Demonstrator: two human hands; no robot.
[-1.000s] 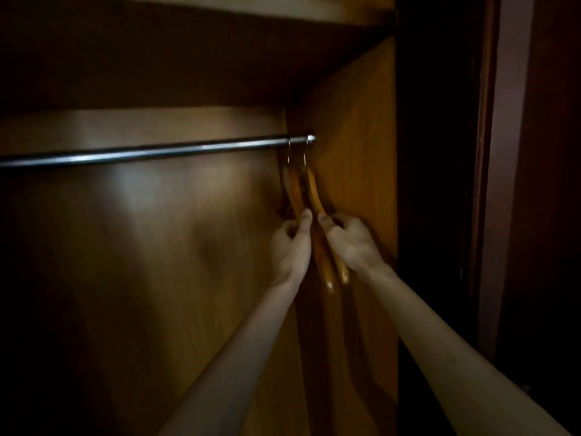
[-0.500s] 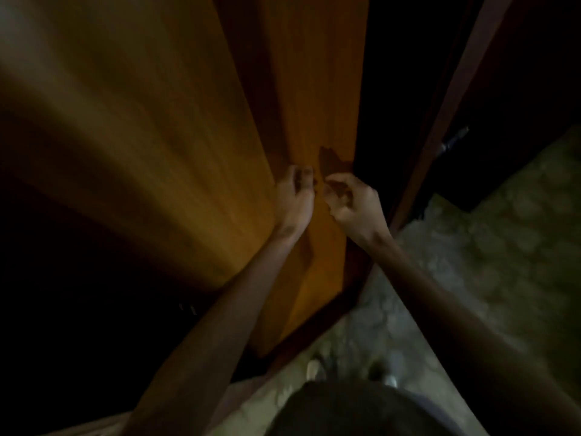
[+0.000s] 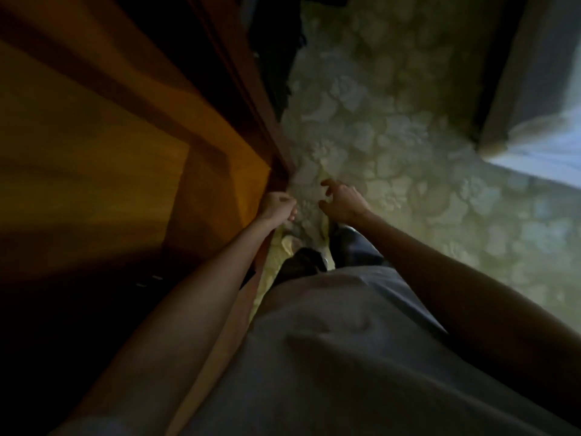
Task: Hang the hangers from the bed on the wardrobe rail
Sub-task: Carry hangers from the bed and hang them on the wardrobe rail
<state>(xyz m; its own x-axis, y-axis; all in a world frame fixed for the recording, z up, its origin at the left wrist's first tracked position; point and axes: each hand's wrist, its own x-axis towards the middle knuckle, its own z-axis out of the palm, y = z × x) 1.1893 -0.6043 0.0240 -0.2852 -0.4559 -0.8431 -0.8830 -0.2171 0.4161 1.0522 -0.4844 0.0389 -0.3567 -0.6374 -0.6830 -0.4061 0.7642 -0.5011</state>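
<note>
Left hand (image 3: 278, 206): fingers curled, holding nothing.
Right hand (image 3: 342, 201): fingers loosely spread, empty.
Hangers: none in view; only wardrobe (image 3: 132, 146) and floor (image 3: 393, 127).
Handling: probably light, stiff; take by the neck below the hook.

A pale floor (image 3: 393, 146) with a blurred floral or stone-like pattern fills the middle and right of the downward view. Along the left runs orange-brown wooden wardrobe panelling (image 3: 94, 127), lit warmly near its edge and falling into deep shadow toward the lower left. At the upper right a dark frame (image 3: 503, 73) borders a bright bluish-white patch of light (image 3: 547, 152).
</note>
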